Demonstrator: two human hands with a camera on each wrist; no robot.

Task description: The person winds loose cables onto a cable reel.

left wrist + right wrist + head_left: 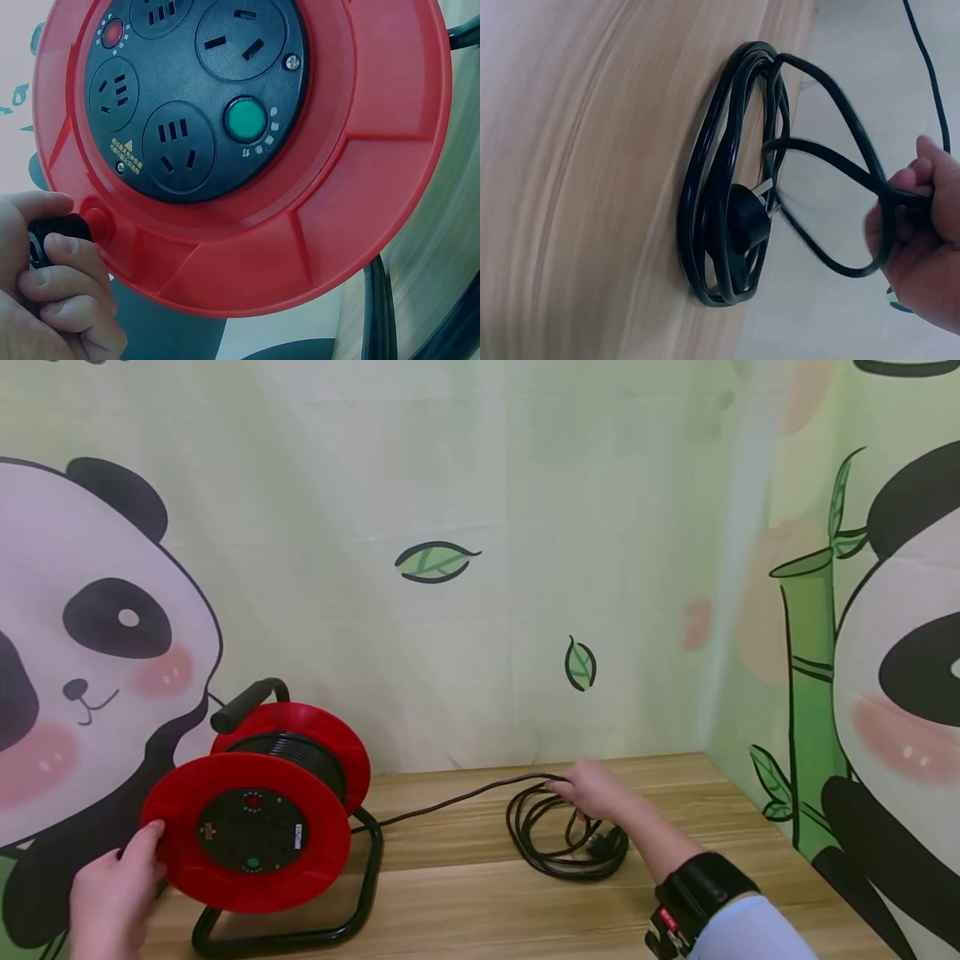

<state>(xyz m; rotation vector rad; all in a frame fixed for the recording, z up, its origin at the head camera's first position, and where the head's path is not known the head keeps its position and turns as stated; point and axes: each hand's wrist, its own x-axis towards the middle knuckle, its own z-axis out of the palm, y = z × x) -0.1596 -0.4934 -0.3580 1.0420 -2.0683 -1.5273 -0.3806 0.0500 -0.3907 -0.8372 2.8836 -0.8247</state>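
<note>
A red cable reel [330, 868] with black sockets on its face stands at the left on a black tube frame. My left hand [118, 889] grips the black crank knob [61, 234] on the reel's rim, fingers wrapped round it in the left wrist view. From the reel a black cable [457, 799] runs right to my right hand [596, 792], which holds it with curled fingers. Below that hand a loose coil of the same cable [697, 202] lies on the table, with the plug [746, 217] inside it, its metal prongs showing.
The reel's carry handle [247, 703] rises at its back left. The wooden table [450, 902] meets a pale green printed cloth [480, 693] at the back. A second cloth wall with a panda and bamboo [812, 710] closes off the right side.
</note>
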